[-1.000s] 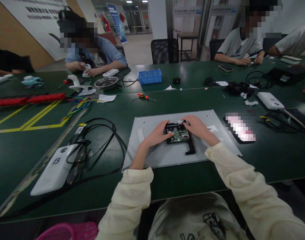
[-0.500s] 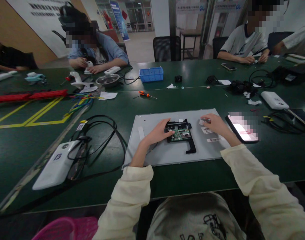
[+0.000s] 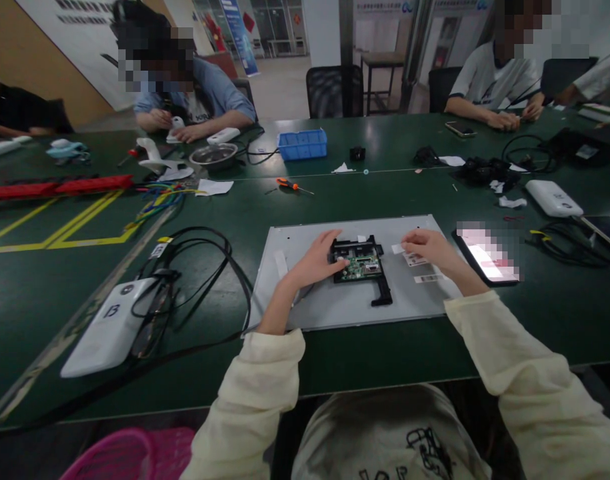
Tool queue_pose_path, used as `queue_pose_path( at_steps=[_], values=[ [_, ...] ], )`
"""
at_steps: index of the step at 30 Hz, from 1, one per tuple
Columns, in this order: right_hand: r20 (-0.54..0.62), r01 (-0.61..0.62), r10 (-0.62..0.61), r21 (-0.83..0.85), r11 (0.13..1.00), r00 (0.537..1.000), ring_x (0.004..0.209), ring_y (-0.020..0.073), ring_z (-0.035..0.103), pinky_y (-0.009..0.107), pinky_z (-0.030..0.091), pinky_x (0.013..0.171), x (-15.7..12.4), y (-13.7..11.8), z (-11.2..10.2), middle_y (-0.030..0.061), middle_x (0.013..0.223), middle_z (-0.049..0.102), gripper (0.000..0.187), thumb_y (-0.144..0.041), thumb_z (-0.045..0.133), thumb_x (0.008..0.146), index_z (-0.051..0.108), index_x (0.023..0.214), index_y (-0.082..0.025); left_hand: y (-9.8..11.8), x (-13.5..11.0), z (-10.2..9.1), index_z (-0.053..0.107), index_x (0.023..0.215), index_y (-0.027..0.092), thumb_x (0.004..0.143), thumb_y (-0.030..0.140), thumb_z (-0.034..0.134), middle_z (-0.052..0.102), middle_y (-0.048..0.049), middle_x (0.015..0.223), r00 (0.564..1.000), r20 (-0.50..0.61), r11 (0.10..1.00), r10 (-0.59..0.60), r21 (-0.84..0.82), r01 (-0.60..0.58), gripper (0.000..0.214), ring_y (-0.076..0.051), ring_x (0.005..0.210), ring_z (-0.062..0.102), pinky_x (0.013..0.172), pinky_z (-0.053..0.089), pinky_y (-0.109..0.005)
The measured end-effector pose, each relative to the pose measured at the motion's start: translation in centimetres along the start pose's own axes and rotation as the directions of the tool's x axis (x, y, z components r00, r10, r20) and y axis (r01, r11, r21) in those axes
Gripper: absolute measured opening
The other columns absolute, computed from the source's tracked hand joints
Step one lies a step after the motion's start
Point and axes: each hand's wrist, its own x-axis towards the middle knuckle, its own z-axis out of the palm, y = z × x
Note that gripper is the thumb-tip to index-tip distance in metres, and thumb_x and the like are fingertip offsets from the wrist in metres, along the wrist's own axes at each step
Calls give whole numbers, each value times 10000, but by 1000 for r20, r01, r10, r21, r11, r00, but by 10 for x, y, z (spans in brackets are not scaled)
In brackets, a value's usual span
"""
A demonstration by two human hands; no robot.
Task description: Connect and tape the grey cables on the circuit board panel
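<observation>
A grey flat panel (image 3: pixel 315 313) lies on the table before me. Near its middle rests a black plastic frame (image 3: pixel 383 293) with a green circuit board (image 3: pixel 357 268) in it. My left hand (image 3: pixel 317 261) is at the frame's left side, thumb over the board's edge and fingers at the upper left corner, holding it. Over the panel's right part, my right hand (image 3: pixel 427 245) has its fingertips pinched together; what they hold, if anything, is too small to make out. Just below it are a printed label (image 3: pixel 415 260) and a barcode label (image 3: pixel 429 279) on the panel.
Right of the panel lies a lit phone (image 3: pixel 487 255). To the left are a white power bank (image 3: pixel 107 327) and black cables (image 3: pixel 229 257). Beyond the panel are an orange screwdriver (image 3: pixel 295 187), a blue basket (image 3: pixel 302 145) and a metal bowl (image 3: pixel 213 157). Other people sit across the table.
My right hand has shifted slightly, its fingers now more bent down toward the panel, and a grey bit at its fingertips no longer shows. The left hand stays at the frame.
</observation>
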Motion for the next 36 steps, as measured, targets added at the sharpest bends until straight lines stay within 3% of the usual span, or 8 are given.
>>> queue_pose_path(
  at_steps=[3,6,9,19,24,30,36],
  values=[
    [157,-122,97,158,980,983,684,141,643,248,502,571,-5,-7,8,41,765,704,144,-273,670,760,652,878,-192,15,0,0,332,1425,214,893,408,507,302,-117,1506,995,-79,997,64,41,-61,593,-264,1402,288,1174,243,-440],
    [244,-175,133,160,971,961,661,126,642,229,495,548,-8,-13,16,41,753,709,136,-240,669,767,653,892,-189,34,1,3,413,1369,221,954,276,371,401,-105,1439,979,-118,985,169,62,-162,421,-232,1359,350,1152,287,-447],
    [260,-169,133,122,978,956,679,132,655,218,493,531,-10,-15,20,38,752,710,105,-233,666,766,660,860,-187,48,2,13,474,1313,213,954,171,308,475,-100,1364,964,-76,963,255,108,-246,398,-214,1298,415,1114,344,-440],
    [237,27,-27,-1,1000,971,581,134,629,195,423,445,-11,-7,30,9,636,666,182,-337,657,753,669,846,-181,64,-1,40,555,1241,195,933,128,370,544,-97,1214,922,143,839,359,383,-386,366,-223,1191,479,1030,395,-396],
    [209,108,-87,-94,990,974,584,141,628,222,440,480,-13,-9,32,14,702,684,196,-343,647,755,680,875,-192,64,-1,40,563,1216,185,938,143,375,546,-98,1207,921,154,824,359,410,-390,338,-224,1182,479,1006,400,-389],
    [158,310,-275,-275,910,948,609,119,594,271,485,629,-13,-8,34,28,892,680,137,-268,651,743,699,852,-200,65,0,40,575,1181,175,929,148,391,550,-97,1199,925,160,829,344,410,-380,313,-225,1165,488,1004,396,-380],
    [205,333,-279,-312,890,938,637,132,596,274,495,642,-13,-8,26,28,870,676,118,-245,622,759,725,811,-217,64,0,40,570,1199,188,937,162,380,547,-100,1222,929,157,845,336,386,-371,324,-222,1168,489,1004,395,-391]
  ],
)
